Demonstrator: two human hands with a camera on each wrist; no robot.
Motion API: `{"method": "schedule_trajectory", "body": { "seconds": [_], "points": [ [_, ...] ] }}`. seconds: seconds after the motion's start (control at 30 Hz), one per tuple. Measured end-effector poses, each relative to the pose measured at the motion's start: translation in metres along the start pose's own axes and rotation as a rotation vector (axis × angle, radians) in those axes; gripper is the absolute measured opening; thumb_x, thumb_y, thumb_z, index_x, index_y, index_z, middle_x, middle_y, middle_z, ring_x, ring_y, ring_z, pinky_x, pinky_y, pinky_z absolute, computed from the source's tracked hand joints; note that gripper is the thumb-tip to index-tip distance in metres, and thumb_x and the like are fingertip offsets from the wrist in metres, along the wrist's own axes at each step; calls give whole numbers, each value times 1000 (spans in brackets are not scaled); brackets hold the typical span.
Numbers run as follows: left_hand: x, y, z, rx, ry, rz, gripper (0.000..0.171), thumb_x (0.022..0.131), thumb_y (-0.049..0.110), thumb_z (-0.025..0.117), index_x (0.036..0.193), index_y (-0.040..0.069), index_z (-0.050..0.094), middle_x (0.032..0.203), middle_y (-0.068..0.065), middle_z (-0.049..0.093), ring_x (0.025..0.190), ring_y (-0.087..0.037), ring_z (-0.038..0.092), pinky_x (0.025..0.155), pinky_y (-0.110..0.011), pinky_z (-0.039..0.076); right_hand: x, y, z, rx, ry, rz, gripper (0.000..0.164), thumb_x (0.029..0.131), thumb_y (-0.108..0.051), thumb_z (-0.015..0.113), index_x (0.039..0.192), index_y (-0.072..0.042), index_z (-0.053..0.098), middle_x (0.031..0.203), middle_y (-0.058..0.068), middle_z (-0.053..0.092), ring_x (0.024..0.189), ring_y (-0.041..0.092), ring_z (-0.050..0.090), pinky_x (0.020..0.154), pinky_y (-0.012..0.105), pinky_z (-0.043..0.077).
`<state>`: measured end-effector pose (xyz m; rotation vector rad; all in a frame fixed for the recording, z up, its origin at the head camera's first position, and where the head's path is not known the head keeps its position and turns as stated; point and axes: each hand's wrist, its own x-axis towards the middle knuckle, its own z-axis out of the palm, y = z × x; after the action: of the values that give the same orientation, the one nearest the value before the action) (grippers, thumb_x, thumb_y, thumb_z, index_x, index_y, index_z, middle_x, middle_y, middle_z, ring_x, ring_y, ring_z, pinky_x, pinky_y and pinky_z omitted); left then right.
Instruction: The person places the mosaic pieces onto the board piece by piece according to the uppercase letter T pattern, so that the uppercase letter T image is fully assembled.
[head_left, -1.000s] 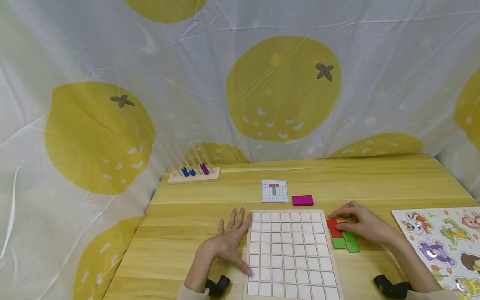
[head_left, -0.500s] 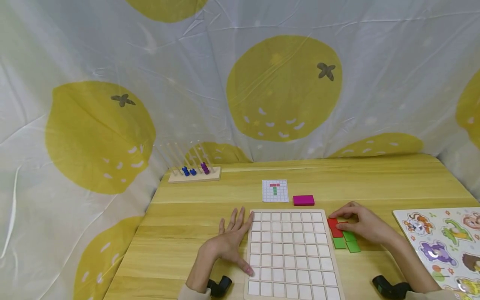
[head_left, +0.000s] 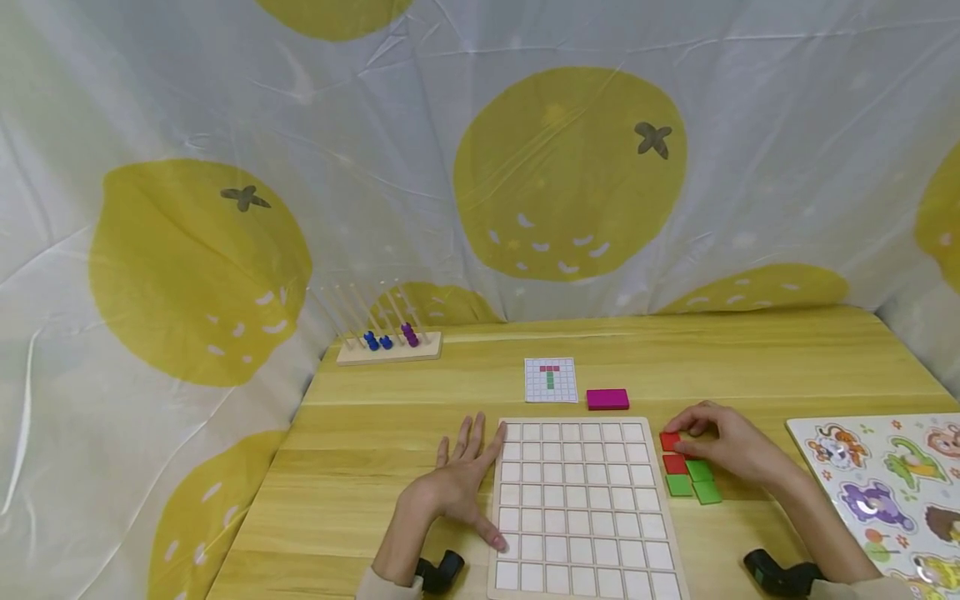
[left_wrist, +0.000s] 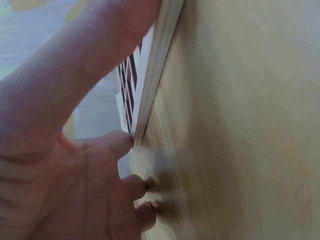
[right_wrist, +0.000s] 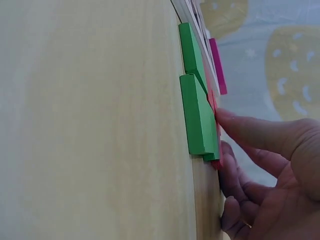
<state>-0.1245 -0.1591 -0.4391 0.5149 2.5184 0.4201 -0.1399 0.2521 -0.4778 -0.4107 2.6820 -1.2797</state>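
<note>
A white gridded board (head_left: 645, 433) in a light wooden frame lies in front of me. My left hand (head_left: 453, 492) rests spread at its left edge, thumb and forefinger against the frame; the left wrist view shows these fingers on the rim (left_wrist: 152, 85). Right of the board, my right hand (head_left: 723, 442) pinches a red square tile (head_left: 670, 441) between thumb and fingers, low at the table. Just below are another red tile (head_left: 674, 464) and several green tiles (head_left: 678, 485). In the right wrist view, green tiles (right_wrist: 196, 115) partly hide the red ones.
Behind the board lie a card (head_left: 534, 392) with a red and green T pattern and a magenta block (head_left: 607, 400). A peg stand (head_left: 390, 354) with blue and purple beads stands at the back left. An animal puzzle board (head_left: 821, 483) lies at the right.
My right hand's fingers have shifted slightly, and a gap has appeared between the upper red tile and the red one below it. My left hand stays at the board's edge.
</note>
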Motion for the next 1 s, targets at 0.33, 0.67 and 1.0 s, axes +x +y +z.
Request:
{"method": "schedule_trajectory", "body": {
  "seconds": [0.33,0.67,1.0],
  "points": [
    [0,1,-1,-6,-4,-1,151,58,48,98,168,20,-2,172,-20,-20,160,-39,-18,127,-67,-5,1,0,-1,-22,-2,-11,18,92,-15,78,109,-11,73,106,2,65,89,3,53,77,21,50],
    [1,1,-2,-4,-12,-3,150,60,48,98,168,20,-3,172,-20,-21,160,-39,-18,128,-67,-5,0,-4,2,-48,26,19,20,90,-13,80,107,-6,73,99,4,62,82,3,51,71,20,49],
    [0,-1,-1,-8,-15,14,150,60,48,97,167,17,-3,171,-21,-21,160,-40,-19,128,-66,-5,1,-7,0,-64,24,22,20,92,-11,77,108,-1,70,90,2,62,73,2,51,64,21,48]
  ]
}}
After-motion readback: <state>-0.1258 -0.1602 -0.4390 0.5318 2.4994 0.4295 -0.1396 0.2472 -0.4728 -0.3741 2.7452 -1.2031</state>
